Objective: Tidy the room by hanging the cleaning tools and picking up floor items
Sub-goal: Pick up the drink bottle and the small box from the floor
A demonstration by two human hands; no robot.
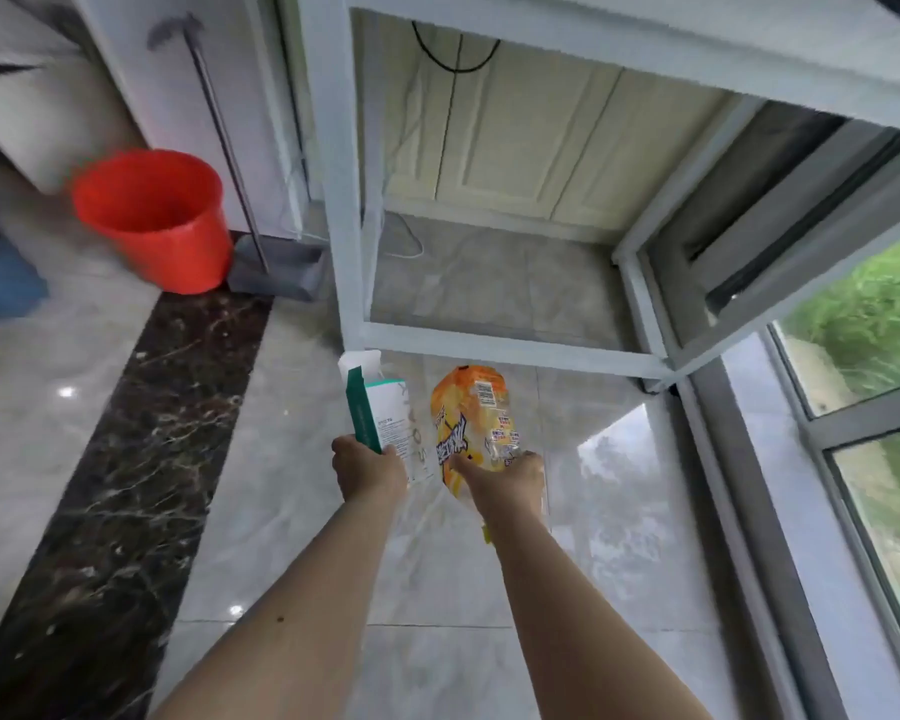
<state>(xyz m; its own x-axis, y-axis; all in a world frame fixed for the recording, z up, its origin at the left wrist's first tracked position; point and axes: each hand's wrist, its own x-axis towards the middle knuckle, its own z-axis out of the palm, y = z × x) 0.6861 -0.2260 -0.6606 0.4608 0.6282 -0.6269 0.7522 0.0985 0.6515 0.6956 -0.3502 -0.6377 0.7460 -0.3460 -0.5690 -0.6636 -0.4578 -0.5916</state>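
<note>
Left hand [369, 467] grips green-white carton [385, 415], right hand [505, 478] grips orange snack bag [471, 423]. Keep both grips firm, carry to bin; bag's slippery.

A white-and-green carton [380, 415] with its top flap open is held upright above the floor, just left of an orange snack bag [471, 423]. The crinkled bag is gripped at its lower end. A long-handled dustpan [276, 272] is stood well left of the carton.
</note>
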